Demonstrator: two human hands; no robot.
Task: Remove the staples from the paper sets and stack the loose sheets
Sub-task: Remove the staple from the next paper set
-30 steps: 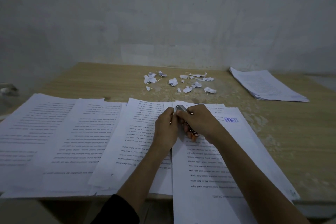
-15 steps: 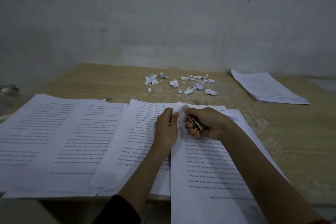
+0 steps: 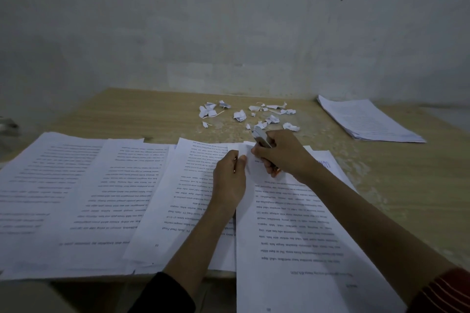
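A printed paper set point(image 3: 292, 231) lies in front of me, its bottom hanging over the near table edge. My left hand point(image 3: 229, 180) pinches the set's top left corner. My right hand point(image 3: 279, 155) grips a metal staple remover point(image 3: 260, 138) and also pinches that same corner, the tool's silver tip pointing up and away. More printed sheets point(image 3: 84, 198) are spread overlapping to the left. A stack of loose sheets point(image 3: 366, 119) lies at the far right of the wooden table point(image 3: 407, 198).
Several torn paper scraps point(image 3: 244, 114) are scattered on the table just beyond my hands. A grey wall point(image 3: 229, 20) rises behind the table. A small dim object point(image 3: 7, 124) sits at the far left edge.
My right hand turned, swinging the staple remover's tip from pointing down-right to up and away. The top corner of the paper set is now lifted between both hands.
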